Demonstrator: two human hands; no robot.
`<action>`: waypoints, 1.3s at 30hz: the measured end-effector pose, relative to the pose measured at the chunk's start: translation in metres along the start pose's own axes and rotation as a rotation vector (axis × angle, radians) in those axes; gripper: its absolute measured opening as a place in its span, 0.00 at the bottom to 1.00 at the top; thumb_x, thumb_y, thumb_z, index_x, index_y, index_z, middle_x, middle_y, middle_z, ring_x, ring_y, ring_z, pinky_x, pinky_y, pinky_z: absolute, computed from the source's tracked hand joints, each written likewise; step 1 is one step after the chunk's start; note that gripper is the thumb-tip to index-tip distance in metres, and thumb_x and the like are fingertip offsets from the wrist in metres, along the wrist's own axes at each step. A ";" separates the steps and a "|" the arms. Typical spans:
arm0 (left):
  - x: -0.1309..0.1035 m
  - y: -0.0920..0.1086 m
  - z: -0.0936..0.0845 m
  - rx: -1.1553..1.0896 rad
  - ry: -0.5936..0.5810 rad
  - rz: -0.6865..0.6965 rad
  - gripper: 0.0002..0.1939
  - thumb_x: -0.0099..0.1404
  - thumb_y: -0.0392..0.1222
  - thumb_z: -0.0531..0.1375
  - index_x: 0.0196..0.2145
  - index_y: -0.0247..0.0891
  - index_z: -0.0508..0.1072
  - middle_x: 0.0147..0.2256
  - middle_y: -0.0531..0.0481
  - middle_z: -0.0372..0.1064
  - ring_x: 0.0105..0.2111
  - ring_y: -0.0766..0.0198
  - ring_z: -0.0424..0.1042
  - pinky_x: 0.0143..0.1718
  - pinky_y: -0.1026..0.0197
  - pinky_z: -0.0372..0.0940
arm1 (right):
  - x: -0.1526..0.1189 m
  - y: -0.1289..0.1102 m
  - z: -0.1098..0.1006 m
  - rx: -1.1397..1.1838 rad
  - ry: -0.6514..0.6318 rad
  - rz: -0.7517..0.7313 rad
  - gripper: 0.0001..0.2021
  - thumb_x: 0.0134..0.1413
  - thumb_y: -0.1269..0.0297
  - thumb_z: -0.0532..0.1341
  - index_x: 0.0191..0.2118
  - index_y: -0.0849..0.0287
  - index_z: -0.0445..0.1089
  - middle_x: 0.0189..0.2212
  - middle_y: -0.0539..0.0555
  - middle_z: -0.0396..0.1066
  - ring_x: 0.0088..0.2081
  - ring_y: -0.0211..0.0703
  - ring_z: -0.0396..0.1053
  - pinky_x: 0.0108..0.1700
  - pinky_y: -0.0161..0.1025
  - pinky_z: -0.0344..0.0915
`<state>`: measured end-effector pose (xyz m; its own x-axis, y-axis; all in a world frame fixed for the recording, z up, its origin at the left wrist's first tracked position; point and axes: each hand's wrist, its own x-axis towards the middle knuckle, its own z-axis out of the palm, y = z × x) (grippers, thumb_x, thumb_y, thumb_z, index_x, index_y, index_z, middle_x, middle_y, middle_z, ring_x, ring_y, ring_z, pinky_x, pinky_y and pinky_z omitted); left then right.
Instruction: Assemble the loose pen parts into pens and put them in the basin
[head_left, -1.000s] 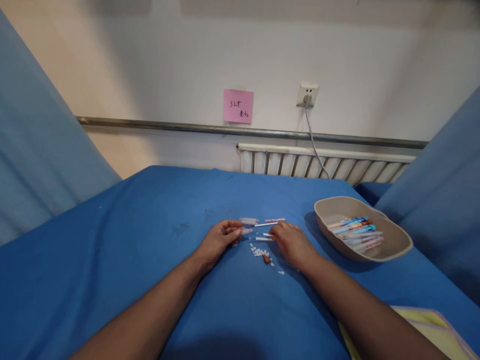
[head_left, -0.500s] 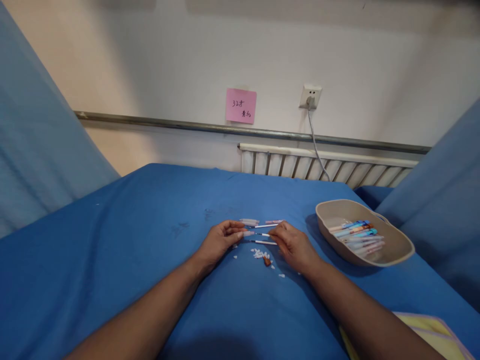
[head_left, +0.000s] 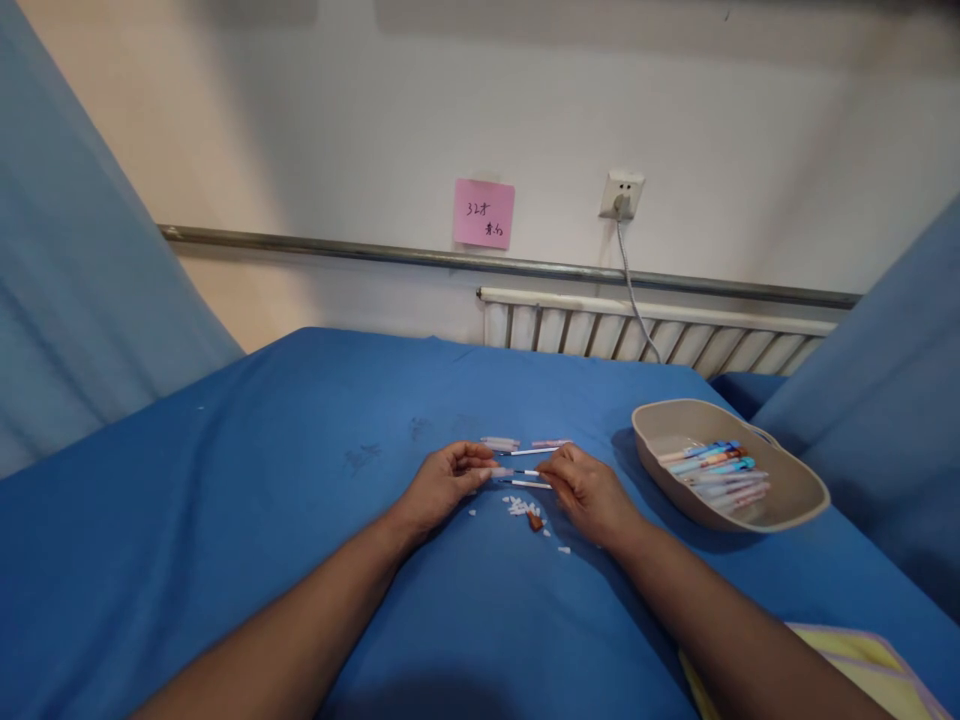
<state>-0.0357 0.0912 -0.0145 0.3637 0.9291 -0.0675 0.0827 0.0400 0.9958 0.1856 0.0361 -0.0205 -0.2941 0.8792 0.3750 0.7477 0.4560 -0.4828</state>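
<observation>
My left hand (head_left: 448, 482) pinches a pale, translucent pen barrel (head_left: 502, 472) that points right. Facing it, my right hand (head_left: 580, 484) is closed on a thin white pen refill (head_left: 529, 473) with a dark tip. The tip lies close to the barrel's end; whether they touch is too small to tell. Another white refill (head_left: 525, 485) lies just below, and one more (head_left: 529, 451) lies above. Beyond the hands are several pale pen barrels (head_left: 499, 443) and a pinkish pen part (head_left: 550, 442). Small white cone-shaped tips (head_left: 517, 508) and a brown piece (head_left: 535, 521) lie nearer me.
A beige basket (head_left: 660, 493) with several pens (head_left: 720, 470) stands at the right. Yellow cloth (head_left: 862, 665) lies at the lower right on the blue sheet (head_left: 300, 460). Behind are a radiator (head_left: 577, 325), a metal rail (head_left: 375, 253) and a socket (head_left: 622, 195) with a cord. Blue curtains (head_left: 82, 250) hang at both sides.
The pale barrel in my left hand has shifted slightly right, closer to the refill tip. My right hand keeps its hold on the refill almost in place.
</observation>
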 end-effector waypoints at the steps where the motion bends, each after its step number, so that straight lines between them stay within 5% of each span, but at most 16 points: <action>1: 0.000 0.000 0.001 0.011 -0.010 0.014 0.16 0.48 0.42 0.67 0.35 0.35 0.71 0.35 0.46 0.75 0.34 0.61 0.73 0.37 0.60 0.64 | 0.000 -0.001 0.000 0.006 -0.009 -0.005 0.11 0.62 0.67 0.51 0.41 0.56 0.70 0.32 0.53 0.65 0.36 0.39 0.65 0.40 0.35 0.62; 8: -0.009 -0.001 0.012 0.036 -0.075 0.029 0.15 0.50 0.41 0.66 0.35 0.36 0.71 0.34 0.48 0.74 0.33 0.62 0.72 0.37 0.61 0.64 | -0.002 -0.011 0.009 0.171 0.064 0.015 0.09 0.60 0.68 0.52 0.42 0.57 0.69 0.35 0.54 0.66 0.38 0.41 0.66 0.42 0.37 0.64; 16: -0.023 0.003 0.027 0.035 -0.274 -0.008 0.12 0.54 0.42 0.64 0.38 0.38 0.74 0.33 0.49 0.75 0.32 0.60 0.72 0.34 0.62 0.64 | -0.001 -0.026 0.016 0.752 0.189 0.243 0.17 0.61 0.52 0.50 0.42 0.57 0.69 0.39 0.55 0.70 0.42 0.45 0.68 0.43 0.42 0.65; 21: -0.031 0.019 0.027 0.285 -0.462 0.147 0.11 0.60 0.43 0.58 0.41 0.43 0.76 0.38 0.49 0.75 0.39 0.57 0.71 0.41 0.59 0.63 | -0.001 -0.023 0.022 1.004 0.266 0.299 0.22 0.59 0.45 0.49 0.42 0.58 0.70 0.42 0.58 0.70 0.45 0.49 0.68 0.43 0.45 0.65; 26: -0.038 0.026 0.035 0.431 -0.509 0.331 0.14 0.63 0.42 0.55 0.44 0.46 0.75 0.42 0.49 0.73 0.44 0.55 0.69 0.47 0.57 0.60 | -0.001 -0.031 0.025 1.095 0.240 0.316 0.25 0.57 0.42 0.49 0.40 0.57 0.71 0.40 0.58 0.71 0.45 0.49 0.68 0.45 0.45 0.64; 30: -0.038 0.024 0.037 0.305 -0.525 0.161 0.13 0.64 0.44 0.54 0.43 0.43 0.75 0.36 0.49 0.73 0.34 0.61 0.69 0.36 0.62 0.63 | 0.006 -0.034 0.006 1.260 0.231 0.349 0.26 0.56 0.41 0.48 0.38 0.58 0.71 0.41 0.59 0.72 0.45 0.49 0.68 0.42 0.43 0.64; 34: -0.033 0.020 0.035 0.071 -0.475 -0.027 0.16 0.62 0.47 0.57 0.45 0.38 0.73 0.35 0.48 0.71 0.22 0.69 0.61 0.22 0.67 0.57 | 0.005 -0.015 -0.028 1.087 0.355 0.446 0.21 0.54 0.45 0.54 0.37 0.59 0.70 0.38 0.56 0.72 0.38 0.44 0.70 0.37 0.39 0.63; 39: -0.024 0.014 0.032 -0.074 -0.357 -0.077 0.18 0.62 0.49 0.58 0.45 0.34 0.71 0.35 0.44 0.72 0.22 0.70 0.59 0.23 0.67 0.56 | -0.022 0.014 -0.047 0.419 0.170 0.445 0.09 0.51 0.59 0.60 0.32 0.59 0.70 0.26 0.50 0.70 0.28 0.39 0.66 0.32 0.36 0.61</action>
<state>-0.0140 0.0580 -0.0012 0.6608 0.7361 -0.1464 0.0593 0.1432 0.9879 0.2308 0.0171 0.0017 0.1152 0.9786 0.1706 0.4696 0.0977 -0.8774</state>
